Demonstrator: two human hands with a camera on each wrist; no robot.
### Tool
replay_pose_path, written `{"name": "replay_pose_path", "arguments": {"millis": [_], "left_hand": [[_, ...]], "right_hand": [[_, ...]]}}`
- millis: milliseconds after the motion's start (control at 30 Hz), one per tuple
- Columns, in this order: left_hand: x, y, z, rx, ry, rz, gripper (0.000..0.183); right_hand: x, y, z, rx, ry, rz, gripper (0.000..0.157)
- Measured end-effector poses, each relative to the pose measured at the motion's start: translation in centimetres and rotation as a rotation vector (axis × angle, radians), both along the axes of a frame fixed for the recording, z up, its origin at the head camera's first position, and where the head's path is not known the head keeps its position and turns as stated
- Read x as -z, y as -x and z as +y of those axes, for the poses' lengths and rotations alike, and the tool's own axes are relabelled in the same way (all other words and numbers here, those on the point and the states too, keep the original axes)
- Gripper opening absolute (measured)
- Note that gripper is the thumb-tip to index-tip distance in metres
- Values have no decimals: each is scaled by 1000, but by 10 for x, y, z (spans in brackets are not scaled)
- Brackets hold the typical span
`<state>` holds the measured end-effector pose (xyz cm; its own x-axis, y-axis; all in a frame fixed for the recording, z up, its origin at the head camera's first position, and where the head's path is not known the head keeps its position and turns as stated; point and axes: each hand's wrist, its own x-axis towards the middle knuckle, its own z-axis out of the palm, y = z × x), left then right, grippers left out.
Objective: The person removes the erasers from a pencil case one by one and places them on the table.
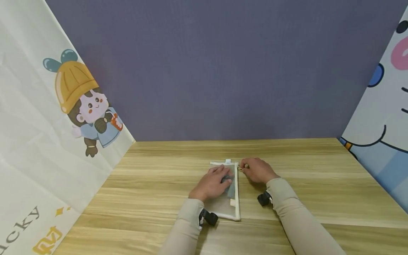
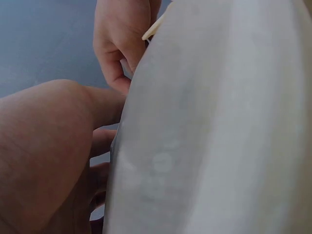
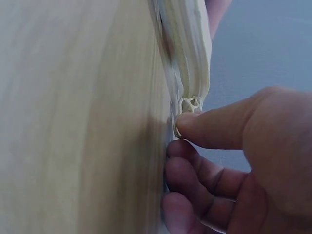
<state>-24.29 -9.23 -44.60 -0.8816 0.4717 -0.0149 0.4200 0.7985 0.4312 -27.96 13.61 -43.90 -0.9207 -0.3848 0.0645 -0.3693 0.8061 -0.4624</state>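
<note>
A clear mesh zip pouch (image 1: 220,207) with white edging lies flat on the wooden table. Something bluish-grey shows through it, too faint to identify. My left hand (image 1: 211,183) rests on top of the pouch with its fingers spread over the upper part. At the far right corner, my right hand (image 1: 257,170) pinches the light-coloured zipper pull (image 3: 186,108) between thumb and fingers. In the right wrist view the pull hangs from the end of the zipped edge (image 3: 192,53). The pouch's pale side (image 2: 195,117) fills much of the left wrist view and hides the left fingertips.
The wooden table (image 1: 143,177) runs back to a dark grey-blue panel (image 1: 223,71). Printed white sheets with cartoon figures stand at the left (image 1: 28,106) and the right (image 1: 382,117). A small white tag (image 1: 227,161) sticks out of the pouch's far edge.
</note>
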Motion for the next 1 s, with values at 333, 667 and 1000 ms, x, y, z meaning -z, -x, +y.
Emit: {"name": "replay_pose_path", "arguments": {"millis": [333, 667, 1000], "left_hand": [[1, 0, 1, -1, 44, 18, 60], [-3, 2, -5, 43, -36, -29, 55], [-3, 8, -14, 68, -109, -113, 59]], "right_hand": [[0, -3, 3, -67, 27, -2, 9], [-2, -4, 4, -74, 39, -40, 8], [1, -5, -2, -39, 22, -7, 9]]}}
